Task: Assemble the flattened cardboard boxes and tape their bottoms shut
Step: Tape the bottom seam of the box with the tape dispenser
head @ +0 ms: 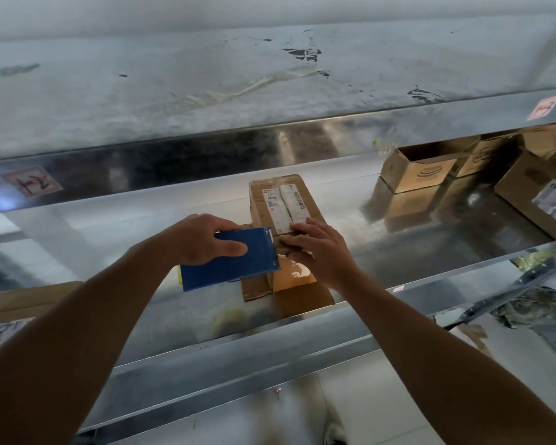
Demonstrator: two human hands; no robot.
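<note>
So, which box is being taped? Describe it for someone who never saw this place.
On the shiny metal shelf, look at its centre. A brown box stands there, under the right hand and beside the blue tape dispenser in the left hand. Only it has two white labels on top; the box at right rear is open.

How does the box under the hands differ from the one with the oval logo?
The labelled box is closed and bears white stickers; the logo box stands open, with a printed oval. The right hand presses the labelled box; the logo box is untouched. Both are brown cardboard.
</note>
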